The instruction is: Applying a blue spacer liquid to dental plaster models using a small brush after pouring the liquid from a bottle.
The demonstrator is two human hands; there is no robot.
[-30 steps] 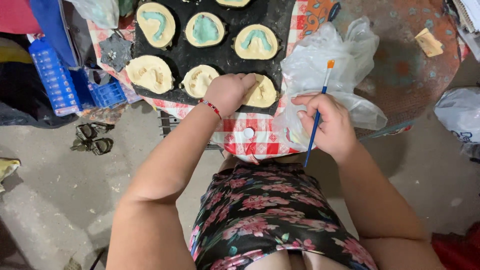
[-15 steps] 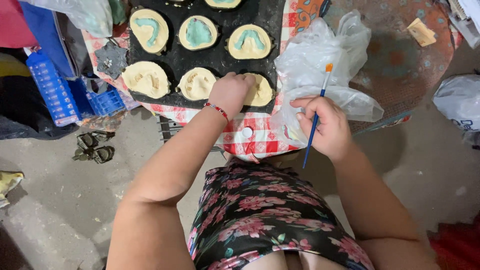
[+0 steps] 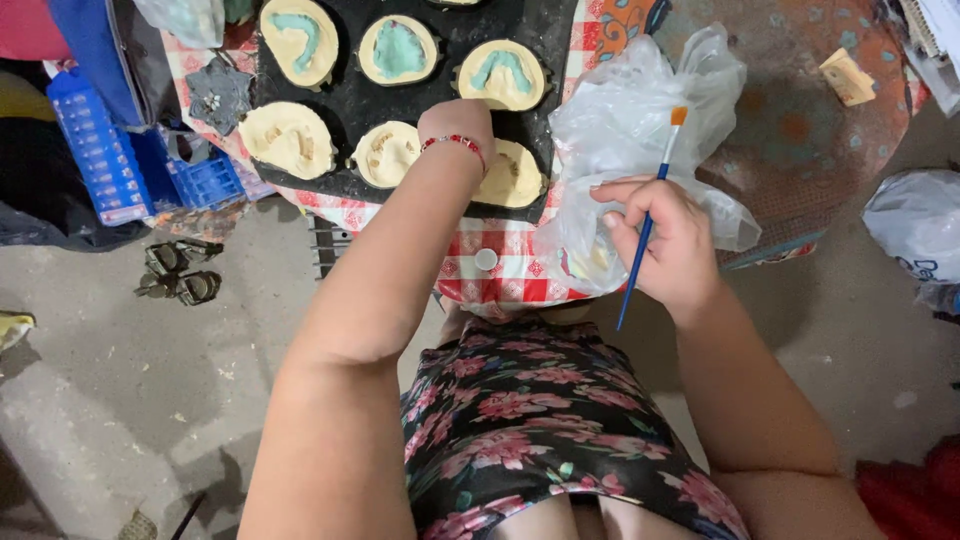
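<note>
Right hand (image 3: 668, 240) is closed around a thin blue-handled paintbrush (image 3: 648, 215), pinched like a pen, bristles up and away, long axis nearly straight toward the table. Left hand (image 3: 462, 128) reaches across the black tray (image 3: 330, 100); can't tell how open it is, but it rests by the nearest cream plaster cast (image 3: 510, 175). That cast lies left of the brush, so the left hand's closer. Crumpled clear plastic bag (image 3: 640, 120) sits between them, blue crate (image 3: 95, 150) far left.
</note>
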